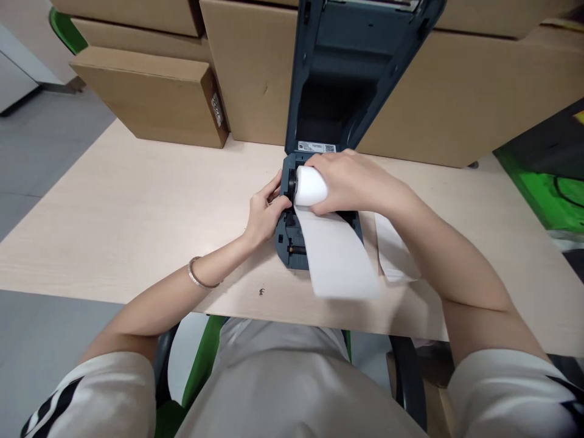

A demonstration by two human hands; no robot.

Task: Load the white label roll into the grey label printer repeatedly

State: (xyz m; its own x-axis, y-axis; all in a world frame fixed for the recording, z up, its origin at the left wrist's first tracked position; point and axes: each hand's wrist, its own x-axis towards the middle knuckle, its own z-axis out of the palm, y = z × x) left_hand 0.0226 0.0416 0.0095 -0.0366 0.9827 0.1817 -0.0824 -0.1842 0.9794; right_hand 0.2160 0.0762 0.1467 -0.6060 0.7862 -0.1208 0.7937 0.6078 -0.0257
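A dark blue-grey label printer (298,261) stands on the table with its lid (349,58) raised and leaning back. My right hand (340,182) is wrapped round a white paper roll (310,186) at the left side of the printer's open bay. From the roll a loose paper strip (340,261) hangs forward over the front of the printer. My left hand (267,210) holds the printer's left side, thumb on the inner edge by the roll's end and fingers outside. Most of the bay is hidden under the hand and paper.
Cardboard boxes (150,100) line the back of the table (137,225). A white sheet (395,252) lies right of the printer, under my right forearm. A small dark mark or scrap (261,292) is near the front edge. Green material (547,188) shows at the far right.
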